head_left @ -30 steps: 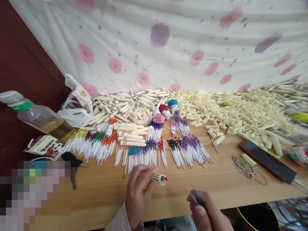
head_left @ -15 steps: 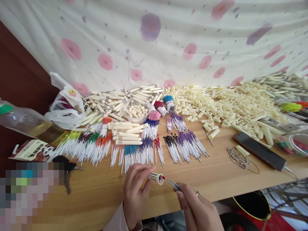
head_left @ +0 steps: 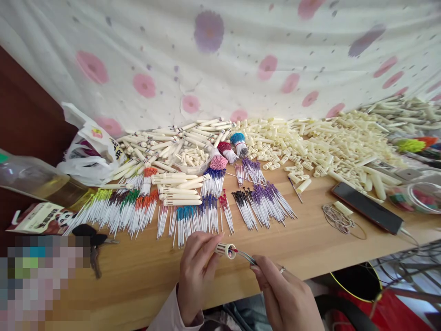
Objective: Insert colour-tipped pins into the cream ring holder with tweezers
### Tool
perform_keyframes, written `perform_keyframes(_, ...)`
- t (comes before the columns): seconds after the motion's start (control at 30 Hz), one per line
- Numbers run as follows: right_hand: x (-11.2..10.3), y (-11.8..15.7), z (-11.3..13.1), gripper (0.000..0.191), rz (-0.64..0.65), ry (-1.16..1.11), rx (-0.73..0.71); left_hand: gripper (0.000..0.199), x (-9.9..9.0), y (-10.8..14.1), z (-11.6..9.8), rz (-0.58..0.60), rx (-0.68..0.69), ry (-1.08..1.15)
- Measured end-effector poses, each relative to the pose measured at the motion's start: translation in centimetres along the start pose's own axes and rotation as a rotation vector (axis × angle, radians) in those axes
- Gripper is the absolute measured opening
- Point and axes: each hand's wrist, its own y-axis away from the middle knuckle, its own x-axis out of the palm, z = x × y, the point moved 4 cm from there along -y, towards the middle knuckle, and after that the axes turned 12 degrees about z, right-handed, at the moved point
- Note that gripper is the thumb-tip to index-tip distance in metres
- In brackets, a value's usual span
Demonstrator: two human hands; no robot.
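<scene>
My left hand (head_left: pixel 195 273) is closed around a cream slotted pen barrel (head_left: pixel 223 249), its open end turned to the right. Coloured pieces show inside that opening, and one red tip (head_left: pixel 235 250) sits at its mouth. My right hand (head_left: pixel 287 294) pinches a pair of metal tweezers (head_left: pixel 247 258), whose points reach to the red tip. Just beyond my hands lie rows of thin white pen refills with coloured ends, among them light blue refills (head_left: pixel 188 223), black refills (head_left: pixel 244 211) and purple refills (head_left: pixel 272 204).
Finished-looking cream pens (head_left: pixel 181 189) are stacked behind the refills. Loose cream pen parts (head_left: pixel 330 142) are heaped along the curtain. A phone (head_left: pixel 367 207) and rubber bands (head_left: pixel 337 218) lie right; keys (head_left: pixel 93 243), a carton (head_left: pixel 41 218) and a bottle (head_left: pixel 41 177) lie left.
The barrel in my left hand has turned slightly, showing its slots more. The tweezers have come in closer to its opening. The whole view has shifted a little.
</scene>
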Motion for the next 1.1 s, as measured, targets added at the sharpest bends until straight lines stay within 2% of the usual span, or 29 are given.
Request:
perform_keyframes(0.1, -0.3, 0.1, -0.1, 0.017, 0.016, 0.019, -0.006, 0.028, 0.2, 0.1, -0.1, 0.026, 0.037, 0.008)
perform_keyframes(0.53, -0.7, 0.5, 0.6, 0.016, 0.102, 0.089, -0.036, 0.024, 0.3, 0.5, 0.0, 0.012, 0.041, 0.143)
perform_keyframes(0.77, -0.9, 0.3, 0.9, 0.023, 0.097, 0.136, -0.028, 0.025, 0.3, 0.5, -0.2, 0.027, 0.096, 0.204)
perform_keyframes(0.97, -1.5, 0.0, 1.3, 0.026, 0.038, 0.146, -0.055, 0.022, 0.2, 0.5, -0.5, 0.026, 0.065, 0.124)
perform_keyframes(1.1, -1.6, 0.4, 1.4, 0.022, 0.058, 0.150, -0.046, 0.022, 0.1, 0.6, -0.5, 0.006, 0.055, 0.080)
